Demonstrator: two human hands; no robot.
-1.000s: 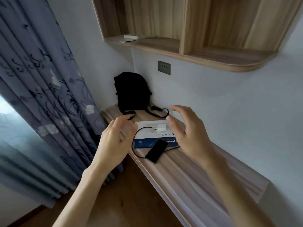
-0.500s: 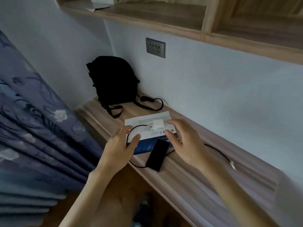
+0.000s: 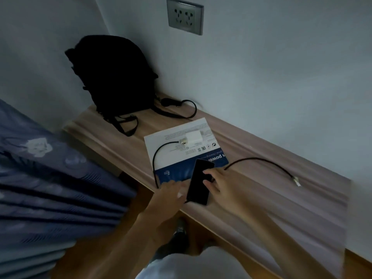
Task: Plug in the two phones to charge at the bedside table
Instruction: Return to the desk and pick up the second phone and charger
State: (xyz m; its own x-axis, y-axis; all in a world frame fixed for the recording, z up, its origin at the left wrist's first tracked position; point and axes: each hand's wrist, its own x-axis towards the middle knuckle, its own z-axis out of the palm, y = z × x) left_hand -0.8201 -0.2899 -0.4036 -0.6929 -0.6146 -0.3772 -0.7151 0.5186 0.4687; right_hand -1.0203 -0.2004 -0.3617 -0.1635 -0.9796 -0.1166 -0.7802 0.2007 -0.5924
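Two hands are at the near edge of the bedside table (image 3: 261,200), with one phone (image 3: 198,183) lying between them, screen dark, its far end resting on the box. The left hand (image 3: 171,191) reaches in with fingers straight and together, the tips touching the phone's left edge. The right hand (image 3: 225,183) lays two spread digits on the screen. Blur hides whether anything hooks under the edge, so its grip cannot be told.

Just beyond the left hand's fingertips lies one flat white-and-blue box (image 3: 177,158). One white charger brick (image 3: 194,136) sits on its far part. One black cable (image 3: 154,162) runs from the brick, loops to the left hand, and comes out past the right hand, ending in a loose connector (image 3: 297,181) well to that hand's right.

Farther off stands one black backpack (image 3: 114,77), and above it on the wall is one socket plate (image 3: 185,16) with two outlets.

Half a second ago both hands hovered over the box. Now they have dropped to the phone, which has not moved.
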